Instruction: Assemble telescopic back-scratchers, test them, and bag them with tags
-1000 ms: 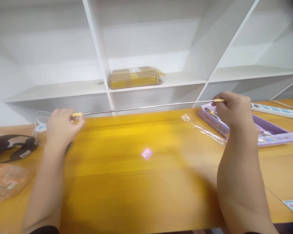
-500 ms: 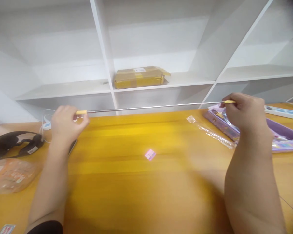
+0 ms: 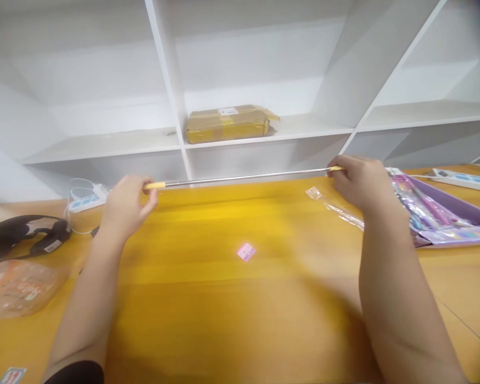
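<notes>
A thin metal telescopic rod (image 3: 248,176) with yellow ends stretches almost level above the back of the table. My left hand (image 3: 128,205) pinches its thicker yellow end between thumb and fingers. At the other side, my right hand (image 3: 362,181) is closed on the smaller yellow tip. A pink square card (image 3: 246,252) lies on the table below the rod. Under my right hand is a clear plastic sleeve (image 3: 338,210), partly covered by the wrist.
A purple box (image 3: 460,200) of packaged items sits at right, near a power strip (image 3: 464,180). On the left are a black eye-mask-shaped item (image 3: 58,234), an orange-printed plastic bag (image 3: 20,288) and another power strip (image 3: 88,201). A taped carton (image 3: 228,125) rests on the white shelf.
My hands have come closer together, the right moving left and the left moving right. The rod between them is shorter, and more of the purple box shows.
</notes>
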Demonstrator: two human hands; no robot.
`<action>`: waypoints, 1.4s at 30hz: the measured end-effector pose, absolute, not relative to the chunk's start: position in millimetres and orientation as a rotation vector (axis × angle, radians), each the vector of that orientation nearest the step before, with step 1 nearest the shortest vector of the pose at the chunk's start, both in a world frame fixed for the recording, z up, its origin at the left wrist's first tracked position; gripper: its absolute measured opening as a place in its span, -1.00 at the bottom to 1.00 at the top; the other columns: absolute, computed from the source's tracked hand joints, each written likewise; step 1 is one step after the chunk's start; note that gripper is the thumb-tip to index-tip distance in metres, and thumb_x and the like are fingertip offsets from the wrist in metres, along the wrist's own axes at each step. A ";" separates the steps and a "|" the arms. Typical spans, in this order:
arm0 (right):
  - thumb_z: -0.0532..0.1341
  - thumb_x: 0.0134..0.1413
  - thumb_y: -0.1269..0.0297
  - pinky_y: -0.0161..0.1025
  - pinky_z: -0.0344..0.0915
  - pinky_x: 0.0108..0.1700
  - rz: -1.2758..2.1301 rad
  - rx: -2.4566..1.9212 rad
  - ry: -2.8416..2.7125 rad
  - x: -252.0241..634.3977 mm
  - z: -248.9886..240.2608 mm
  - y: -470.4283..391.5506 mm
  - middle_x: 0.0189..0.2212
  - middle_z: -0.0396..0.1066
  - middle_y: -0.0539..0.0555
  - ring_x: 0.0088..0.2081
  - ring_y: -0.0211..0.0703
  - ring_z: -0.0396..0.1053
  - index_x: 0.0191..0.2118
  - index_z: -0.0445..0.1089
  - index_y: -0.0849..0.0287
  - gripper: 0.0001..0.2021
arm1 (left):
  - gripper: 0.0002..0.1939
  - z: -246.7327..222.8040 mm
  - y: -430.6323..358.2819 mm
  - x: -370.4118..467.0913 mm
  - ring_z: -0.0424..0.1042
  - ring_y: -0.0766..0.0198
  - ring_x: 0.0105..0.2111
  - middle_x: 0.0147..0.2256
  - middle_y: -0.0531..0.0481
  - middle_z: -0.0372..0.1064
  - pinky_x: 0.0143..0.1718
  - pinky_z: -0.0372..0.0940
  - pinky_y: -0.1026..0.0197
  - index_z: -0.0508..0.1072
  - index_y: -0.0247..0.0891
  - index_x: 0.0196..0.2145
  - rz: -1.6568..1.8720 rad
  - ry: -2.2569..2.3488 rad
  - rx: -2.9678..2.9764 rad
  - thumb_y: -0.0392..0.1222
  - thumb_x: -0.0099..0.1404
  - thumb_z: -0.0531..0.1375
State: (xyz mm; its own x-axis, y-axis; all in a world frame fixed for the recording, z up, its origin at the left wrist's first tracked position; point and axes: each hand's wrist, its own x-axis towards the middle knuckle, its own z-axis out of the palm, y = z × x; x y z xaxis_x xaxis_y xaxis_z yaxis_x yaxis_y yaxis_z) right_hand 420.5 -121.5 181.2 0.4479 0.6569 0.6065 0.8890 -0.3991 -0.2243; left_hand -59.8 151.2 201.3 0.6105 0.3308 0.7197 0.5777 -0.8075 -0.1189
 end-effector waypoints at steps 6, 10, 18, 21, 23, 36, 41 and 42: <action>0.09 0.14 0.36 -0.19 0.17 -0.23 -0.604 -2.193 -1.288 417.7 179.4 -118.2 -0.30 0.59 0.18 -0.28 -0.02 0.40 -0.36 0.35 0.07 -0.88 | -0.73 199.9 157.5 -61.5 0.43 0.00 -0.21 -0.24 -0.16 0.49 -0.13 0.29 0.01 0.49 -0.20 -0.03 -0.974 -0.607 -2.514 -0.03 0.57 0.07; 0.09 0.11 0.39 -0.20 0.18 -0.23 -0.636 -2.172 -1.264 421.5 177.3 -120.3 -0.31 0.59 0.17 -0.29 -0.03 0.41 -0.37 0.35 0.07 -0.87 | -0.69 195.6 159.7 -59.2 0.43 -0.02 -0.20 -0.24 -0.16 0.49 -0.13 0.29 0.01 0.49 -0.18 0.00 -0.949 -0.614 -2.537 -0.02 0.60 0.01; 0.11 0.02 0.40 -0.20 0.22 -0.23 -0.698 -2.122 -1.237 425.0 177.7 -125.9 -0.35 0.59 0.14 -0.29 -0.03 0.44 -0.40 0.35 0.06 -0.89 | -0.68 189.6 156.9 -55.5 0.47 -0.01 -0.19 -0.24 -0.13 0.53 -0.17 0.28 0.03 0.50 -0.15 0.01 -0.985 -0.593 -2.495 -0.01 0.62 0.00; 0.11 -0.01 0.39 -0.20 0.23 -0.24 -0.750 -2.075 -1.240 427.4 178.7 -128.6 -0.37 0.58 0.14 -0.29 -0.01 0.46 -0.42 0.34 0.06 -0.90 | -0.70 190.5 153.0 -56.1 0.49 0.01 -0.18 -0.21 -0.12 0.55 -0.16 0.29 0.05 0.50 -0.14 0.02 -1.004 -0.559 -2.496 -0.03 0.62 0.02; 0.10 -0.01 0.38 -0.19 0.24 -0.25 -0.784 -2.037 -1.254 429.4 178.5 -129.9 -0.39 0.57 0.13 -0.30 -0.01 0.47 -0.42 0.35 0.06 -0.89 | -0.71 191.2 151.3 -56.3 0.49 0.02 -0.19 -0.21 -0.12 0.56 -0.17 0.29 0.05 0.50 -0.14 0.01 -1.010 -0.558 -2.500 -0.03 0.62 0.02; 0.09 0.03 0.38 -0.17 0.28 -0.21 -0.783 -1.995 -1.255 422.6 185.1 -139.1 -0.36 0.58 0.14 -0.28 -0.01 0.48 -0.41 0.35 0.05 -0.88 | -0.72 198.2 139.3 -56.8 0.50 0.05 -0.21 -0.23 -0.10 0.56 -0.17 0.31 0.06 0.52 -0.11 -0.01 -1.082 -0.594 -2.531 0.00 0.61 0.05; 0.11 -0.02 0.39 -0.15 0.27 -0.20 -0.750 -2.018 -1.215 417.7 188.5 -141.0 -0.37 0.56 0.16 -0.29 0.00 0.45 -0.42 0.35 0.07 -0.90 | -0.70 199.9 137.6 -59.1 0.51 0.06 -0.21 -0.23 -0.11 0.56 -0.19 0.31 0.06 0.53 -0.11 -0.02 -1.074 -0.615 -2.537 0.03 0.61 0.05; 0.12 -0.02 0.40 -0.15 0.27 -0.20 -0.754 -2.016 -1.220 417.1 188.5 -140.9 -0.37 0.56 0.16 -0.29 0.00 0.45 -0.42 0.35 0.08 -0.90 | -0.70 200.5 137.3 -59.9 0.52 0.05 -0.21 -0.24 -0.11 0.56 -0.20 0.31 0.06 0.53 -0.11 -0.02 -1.071 -0.618 -2.533 0.03 0.61 0.05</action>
State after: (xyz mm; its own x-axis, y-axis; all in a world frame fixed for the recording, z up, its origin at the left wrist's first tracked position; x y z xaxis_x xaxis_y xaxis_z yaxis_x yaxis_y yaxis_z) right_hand 417.1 -140.9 188.5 0.4001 0.5286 0.7487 0.9060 -0.3511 -0.2363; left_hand -59.9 137.3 200.5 0.6248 0.2634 0.7350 0.5048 -0.8545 -0.1229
